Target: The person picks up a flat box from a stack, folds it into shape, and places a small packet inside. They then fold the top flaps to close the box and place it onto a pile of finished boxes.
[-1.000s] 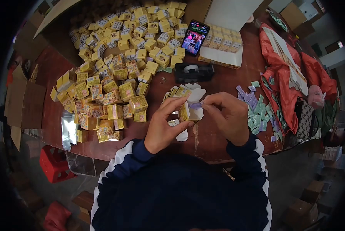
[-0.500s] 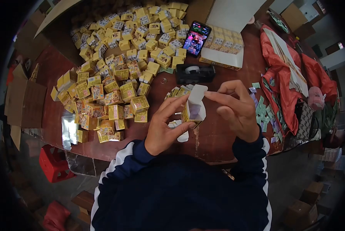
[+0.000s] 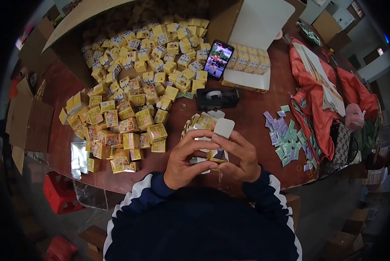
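Observation:
Between my hands is a small yellow carton (image 3: 216, 155) with a white inside, its tall white flap (image 3: 224, 127) standing up. My left hand (image 3: 188, 157) is closed around the carton's left side, fingertips at the top and thumb low in front. My right hand (image 3: 240, 155) grips its right side, with fingers by the base of the flap and the thumb near the lower edge. The fingers hide much of the carton. Just behind my hands, more yellow cartons (image 3: 198, 123) lie close together, partly covered by my left fingers.
A heap of closed yellow cartons (image 3: 127, 124) spreads to the left, running back into a large cardboard box. Behind my hands stand a black tape dispenser (image 3: 217, 99), a phone (image 3: 218, 60) and an open display box (image 3: 247, 65). Small green and purple packets (image 3: 286, 135) lie right, beside red plastic (image 3: 310, 87).
My right hand has moved left and down from the flap's edge and now grips the carton. A purplish item inside showed before; fingers now cover most of the opening. The view has shifted slightly.

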Tool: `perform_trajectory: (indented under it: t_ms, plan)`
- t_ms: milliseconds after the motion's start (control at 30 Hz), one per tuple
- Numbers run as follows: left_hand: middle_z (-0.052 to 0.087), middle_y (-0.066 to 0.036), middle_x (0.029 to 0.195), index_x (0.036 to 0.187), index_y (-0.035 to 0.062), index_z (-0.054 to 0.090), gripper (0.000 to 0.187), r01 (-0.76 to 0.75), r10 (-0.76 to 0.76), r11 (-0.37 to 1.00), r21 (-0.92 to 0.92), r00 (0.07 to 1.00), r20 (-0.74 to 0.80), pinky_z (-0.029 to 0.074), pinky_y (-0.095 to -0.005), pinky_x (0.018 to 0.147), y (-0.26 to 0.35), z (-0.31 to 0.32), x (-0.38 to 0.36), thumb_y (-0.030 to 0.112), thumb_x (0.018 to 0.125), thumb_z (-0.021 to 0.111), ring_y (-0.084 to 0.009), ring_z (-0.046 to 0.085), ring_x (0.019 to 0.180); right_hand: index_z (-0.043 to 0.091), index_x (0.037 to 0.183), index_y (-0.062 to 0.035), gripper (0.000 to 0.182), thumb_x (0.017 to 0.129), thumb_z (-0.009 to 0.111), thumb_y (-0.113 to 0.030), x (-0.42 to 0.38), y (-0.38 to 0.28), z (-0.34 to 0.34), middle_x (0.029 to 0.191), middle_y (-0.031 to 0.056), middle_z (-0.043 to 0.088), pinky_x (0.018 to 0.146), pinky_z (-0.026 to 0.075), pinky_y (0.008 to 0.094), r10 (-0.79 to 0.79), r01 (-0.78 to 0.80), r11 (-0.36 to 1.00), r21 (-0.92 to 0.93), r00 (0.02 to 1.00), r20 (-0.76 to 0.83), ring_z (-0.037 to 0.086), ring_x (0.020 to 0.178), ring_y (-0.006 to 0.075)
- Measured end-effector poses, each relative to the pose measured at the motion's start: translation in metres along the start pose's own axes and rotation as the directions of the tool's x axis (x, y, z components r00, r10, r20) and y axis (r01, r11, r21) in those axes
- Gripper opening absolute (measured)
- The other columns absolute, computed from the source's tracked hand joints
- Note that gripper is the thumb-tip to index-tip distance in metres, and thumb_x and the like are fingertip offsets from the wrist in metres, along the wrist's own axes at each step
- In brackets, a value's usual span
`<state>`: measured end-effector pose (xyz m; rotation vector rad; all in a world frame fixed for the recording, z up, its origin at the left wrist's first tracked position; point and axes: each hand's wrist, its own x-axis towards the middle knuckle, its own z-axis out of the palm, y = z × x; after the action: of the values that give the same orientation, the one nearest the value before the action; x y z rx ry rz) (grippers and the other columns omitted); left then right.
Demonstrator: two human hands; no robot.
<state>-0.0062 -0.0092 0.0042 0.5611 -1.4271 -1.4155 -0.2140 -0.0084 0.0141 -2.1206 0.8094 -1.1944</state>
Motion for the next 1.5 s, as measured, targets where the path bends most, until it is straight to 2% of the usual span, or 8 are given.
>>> perform_trajectory:
  t_ms: [100,500,700,733,833,900,1300,1500]
  plan:
    - [0.049,-0.012,0.133,0.113,0.0022,0.066,0.031,0.002,-0.002,1.000,0.008,0.998,0.070,0.058,-0.0289,0.085,0.000,-0.003,0.000,0.000,0.083,0.076,-0.0199,0.062,0.109,0.059,0.130,0.0032,0.059,0.092,0.066,-0.042,-0.003,-0.001,0.004,0.129,0.0265,0.057,0.099,0.046,0.0426,0.014,-0.014,1.000,-0.008,0.996,-0.083,0.059,0.119,0.0389]
    - [0.050,-0.011,0.133,0.106,0.0017,0.068,0.019,0.066,-0.065,0.998,-0.023,0.996,0.063,0.054,-0.0304,0.088,0.001,-0.002,-0.001,0.000,0.088,0.072,-0.0171,0.061,0.107,0.062,0.131,-0.0015,0.047,0.102,0.049,-0.036,0.010,-0.004,0.007,0.137,0.0272,0.052,0.101,0.048,0.0450,-0.088,0.076,0.985,-0.155,0.994,-0.069,0.052,0.128,0.0437]
    - [0.052,-0.011,0.131,0.111,0.0007,0.065,0.026,-0.050,0.041,0.994,0.096,0.995,0.093,0.052,-0.0325,0.094,-0.007,-0.001,-0.004,-0.003,0.086,0.072,-0.0190,0.060,0.109,0.063,0.129,-0.0029,0.040,0.097,0.060,-0.026,0.012,-0.006,0.004,0.132,0.0169,0.061,0.098,0.053,0.0432,-0.139,0.143,0.916,-0.376,0.990,0.037,0.056,0.126,0.0379]
    - [0.052,-0.011,0.131,0.116,0.0012,0.060,0.033,-0.021,0.020,0.999,-0.040,1.000,-0.016,0.052,-0.0323,0.093,-0.010,0.005,-0.006,-0.004,0.086,0.072,-0.0195,0.060,0.110,0.063,0.129,-0.0029,0.040,0.097,0.060,-0.026,0.012,-0.004,0.005,0.132,0.0169,0.061,0.098,0.053,0.0432,-0.140,0.143,0.915,-0.376,0.989,0.037,0.056,0.126,0.0379]
    - [0.052,-0.011,0.131,0.124,0.0023,0.050,0.046,0.017,-0.045,0.975,-0.223,0.992,-0.122,0.053,-0.0318,0.091,-0.007,0.009,-0.005,-0.004,0.086,0.073,-0.0208,0.060,0.114,0.063,0.128,-0.0028,0.040,0.092,0.066,-0.020,0.010,0.000,0.010,0.128,0.0166,0.064,0.095,0.055,0.0419,-0.215,0.201,0.934,-0.295,0.976,-0.018,0.058,0.124,0.0377]
    - [0.052,-0.011,0.131,0.127,0.0029,0.045,0.051,0.041,-0.075,0.963,-0.268,0.990,-0.119,0.054,-0.0316,0.090,-0.007,0.008,-0.004,-0.005,0.085,0.073,-0.0216,0.060,0.117,0.065,0.125,-0.0012,0.038,0.090,0.069,-0.018,0.014,-0.009,0.009,0.127,0.0181,0.065,0.098,0.053,0.0436,-0.094,0.088,0.962,-0.258,0.995,-0.012,0.058,0.125,0.0386]
    - [0.052,-0.010,0.130,0.131,0.0029,0.045,0.064,0.088,-0.090,0.996,-0.018,0.988,-0.124,0.057,-0.0317,0.088,0.001,0.007,-0.003,0.001,0.079,0.082,-0.0234,0.062,0.116,0.067,0.120,0.0056,0.029,0.092,0.062,0.000,0.013,-0.019,0.003,0.130,0.0244,0.062,0.105,0.046,0.0396,0.293,-0.270,0.927,0.261,0.955,-0.050,0.056,0.127,0.0348]
    - [0.052,-0.010,0.128,0.129,0.0025,0.047,0.062,0.074,-0.069,0.997,0.035,0.989,-0.130,0.057,-0.0324,0.089,-0.001,0.008,-0.001,0.000,0.078,0.082,-0.0236,0.063,0.115,0.069,0.116,0.0055,0.025,0.092,0.062,0.001,0.013,-0.019,0.000,0.125,0.0240,0.065,0.104,0.047,0.0385,0.331,-0.311,0.917,0.249,0.943,-0.038,0.059,0.124,0.0329]
